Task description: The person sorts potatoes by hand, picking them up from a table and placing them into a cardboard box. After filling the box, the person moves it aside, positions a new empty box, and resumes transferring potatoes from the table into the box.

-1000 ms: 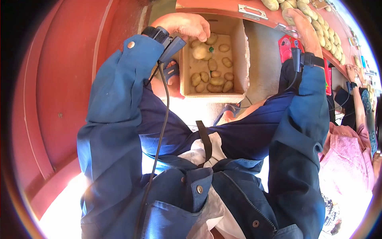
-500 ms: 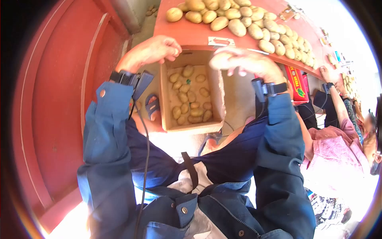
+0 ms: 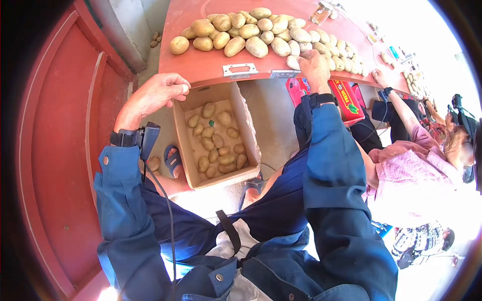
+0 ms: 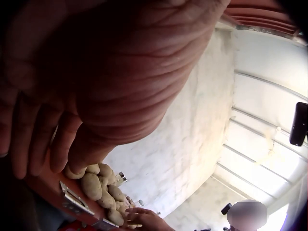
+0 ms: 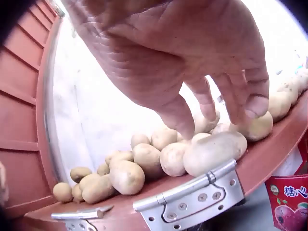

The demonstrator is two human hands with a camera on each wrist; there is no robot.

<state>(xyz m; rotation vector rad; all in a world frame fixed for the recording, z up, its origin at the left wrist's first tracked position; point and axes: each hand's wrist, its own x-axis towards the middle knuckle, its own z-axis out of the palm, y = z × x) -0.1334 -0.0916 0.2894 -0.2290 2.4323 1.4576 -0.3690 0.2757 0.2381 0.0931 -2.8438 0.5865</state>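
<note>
My right hand (image 3: 315, 70) reaches over the front edge of a red tabletop (image 3: 191, 65). In the right wrist view, its fingers (image 5: 204, 98) hang spread above a pale potato (image 5: 214, 153) beside a metal hinge; contact is unclear. More potatoes (image 3: 249, 31) lie heaped behind it. My left hand (image 3: 155, 95), fingers loosely bent and holding nothing, hovers by the upper left rim of a cardboard box (image 3: 246, 128). Inside the box are several potatoes (image 3: 227, 159) and a small green thing. The left wrist view shows the left hand's fingers (image 4: 43, 139) hanging down.
A red door (image 3: 60, 120) stands on the left. Metal hinges (image 3: 240, 69) are fixed along the table edge. Red printed cartons (image 3: 346, 103) sit below the table, at right. Another person in pink (image 3: 416, 170) sits farther right, one hand at the table.
My right hand, earlier carrying a potato over the box, is now over the table edge with its fingers apart. My left hand stays near the box rim. The head view has shifted, showing more tabletop.
</note>
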